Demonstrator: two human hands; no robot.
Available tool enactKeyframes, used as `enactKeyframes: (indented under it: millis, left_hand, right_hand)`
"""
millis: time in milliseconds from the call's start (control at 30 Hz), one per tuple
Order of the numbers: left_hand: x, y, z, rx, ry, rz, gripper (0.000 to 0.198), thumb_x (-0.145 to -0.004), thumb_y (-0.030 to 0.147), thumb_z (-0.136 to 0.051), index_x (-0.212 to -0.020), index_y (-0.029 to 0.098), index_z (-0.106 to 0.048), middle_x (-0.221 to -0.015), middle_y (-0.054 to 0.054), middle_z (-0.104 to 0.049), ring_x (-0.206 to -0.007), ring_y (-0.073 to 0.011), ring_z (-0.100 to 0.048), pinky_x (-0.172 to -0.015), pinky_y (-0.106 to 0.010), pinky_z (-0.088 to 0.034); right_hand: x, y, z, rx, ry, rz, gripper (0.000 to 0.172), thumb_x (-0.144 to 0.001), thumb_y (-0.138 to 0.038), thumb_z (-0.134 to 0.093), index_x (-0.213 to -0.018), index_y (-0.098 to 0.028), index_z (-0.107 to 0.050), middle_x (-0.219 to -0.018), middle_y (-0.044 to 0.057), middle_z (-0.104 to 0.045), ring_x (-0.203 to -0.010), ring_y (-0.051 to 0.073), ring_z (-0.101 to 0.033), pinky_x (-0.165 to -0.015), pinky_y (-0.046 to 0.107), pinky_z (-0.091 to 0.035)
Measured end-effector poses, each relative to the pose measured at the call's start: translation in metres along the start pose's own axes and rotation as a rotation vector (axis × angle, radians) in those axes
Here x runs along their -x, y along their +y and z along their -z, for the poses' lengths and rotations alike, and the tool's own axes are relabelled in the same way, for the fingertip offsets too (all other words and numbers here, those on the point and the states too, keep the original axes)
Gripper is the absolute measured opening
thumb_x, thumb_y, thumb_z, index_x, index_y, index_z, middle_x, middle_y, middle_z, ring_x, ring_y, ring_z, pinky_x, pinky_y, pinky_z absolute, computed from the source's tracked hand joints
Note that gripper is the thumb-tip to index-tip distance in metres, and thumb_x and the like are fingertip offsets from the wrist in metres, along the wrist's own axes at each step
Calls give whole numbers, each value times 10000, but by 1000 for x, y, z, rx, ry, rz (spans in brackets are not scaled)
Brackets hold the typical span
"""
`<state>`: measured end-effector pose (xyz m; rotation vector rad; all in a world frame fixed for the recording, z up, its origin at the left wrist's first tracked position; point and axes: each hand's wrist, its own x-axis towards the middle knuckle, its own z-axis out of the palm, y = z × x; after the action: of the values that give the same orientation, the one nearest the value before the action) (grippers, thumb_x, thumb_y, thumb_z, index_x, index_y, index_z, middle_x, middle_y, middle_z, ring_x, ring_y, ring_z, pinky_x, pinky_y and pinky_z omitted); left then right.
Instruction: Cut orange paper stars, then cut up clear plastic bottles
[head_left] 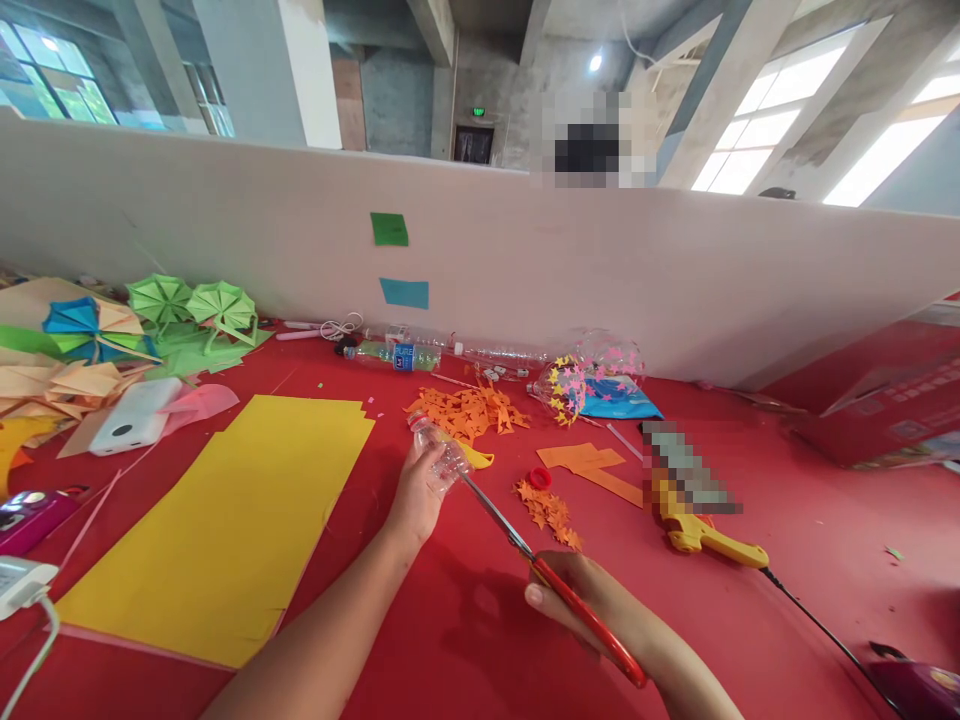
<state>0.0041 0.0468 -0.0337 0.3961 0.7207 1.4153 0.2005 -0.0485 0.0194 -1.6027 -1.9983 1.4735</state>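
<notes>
My left hand [417,492] is closed around a clear plastic bottle piece [442,456], whose narrow neck points up and away. In my right hand [574,600] are red-handled scissors [512,535], their metal blades reaching up and left. The blade tips meet the lower right edge of the plastic; whether they are cutting into it is too small to tell. Just behind the bottle piece lies a pile of orange paper cutouts [472,412], with a yellow item [478,457] beside the plastic. Small orange stars [553,515] and a red ring [539,478] lie right of the blades.
Yellow sheets [225,520] cover the left of the red table [450,640]. A yellow glue gun [705,535] with a black cord lies at right. Along the back partition [525,250] are plastic bottles [405,356] and a star-covered bottle piece [564,390]. Folded paper umbrellas [160,300] stand back left.
</notes>
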Motion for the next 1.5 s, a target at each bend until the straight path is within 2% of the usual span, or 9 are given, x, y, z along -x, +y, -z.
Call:
enactKeyframes:
  millis: [133, 233, 367, 600, 867, 1000, 1200, 1500]
  left_hand:
    - [1, 1, -1, -32, -20, -17, 293, -716, 259, -705, -937, 224, -517, -848, -17, -660, -882, -175, -657, -810, -307, -487]
    - [1, 0, -3, -12, 13, -4, 319, -740, 275, -692, -998, 233, -510, -867, -24, -665, -899, -193, -663, -817, -336, -498]
    - [1, -3, -3, 21, 36, 13, 311, -752, 272, -688, -1013, 228, -525, -843, -15, -660, -820, -170, -666, -781, -330, -516]
    - [-2, -4, 0, 81, 28, 4, 195, -759, 228, -670, -907, 186, -549, -775, -16, -652, -753, -153, -653, -776, -335, -526]
    - [-2, -9, -1, 108, 44, 52, 219, -758, 238, -670, -926, 199, -534, -769, -13, -649, -763, -157, -662, -792, -341, -523]
    - [0, -9, -3, 88, 6, 30, 238, -757, 246, -676, -941, 209, -530, -790, -6, -648, -765, -156, -657, -777, -334, -519]
    - [2, -9, -6, 59, 28, 29, 245, -746, 249, -683, -945, 208, -546, -795, -12, -650, -755, -157, -652, -782, -339, -514]
    - [0, -10, -3, 40, 31, 5, 263, -754, 297, -683, -970, 219, -555, -828, -16, -655, -785, -161, -650, -796, -340, -508]
  right_hand:
    - [0, -1, -2, 33, 11, -6, 542, -768, -725, -455, -614, -219, -337, -463, -61, -356, -449, 90, -349, -446, 224, -209]
    - [-2, -1, -6, 5, 3, -1, 536, -795, -721, -408, -634, -213, -354, -471, -63, -353, -441, 83, -334, -440, 226, -190]
    - [-4, -2, -10, 0, -5, -15, 546, -789, -729, -406, -644, -202, -395, -469, -58, -368, -441, 81, -329, -432, 224, -181]
    - [-5, -1, -13, 17, 4, -33, 523, -788, -694, -457, -632, -203, -368, -547, -50, -381, -461, 74, -336, -436, 217, -193]
    - [-5, -4, -14, -14, 31, -11, 544, -760, -734, -446, -631, -217, -339, -503, -56, -370, -459, 83, -345, -440, 218, -198]
    - [-6, -4, -16, -22, 22, 17, 556, -765, -748, -417, -622, -216, -338, -488, -56, -376, -446, 80, -341, -438, 221, -194]
    - [-8, -3, -18, -105, -13, 35, 557, -773, -754, -400, -630, -219, -336, -434, -67, -369, -426, 80, -336, -443, 227, -188]
    - [-7, -4, -19, -99, -8, 17, 548, -774, -741, -421, -633, -217, -345, -439, -67, -385, -421, 77, -341, -441, 229, -182]
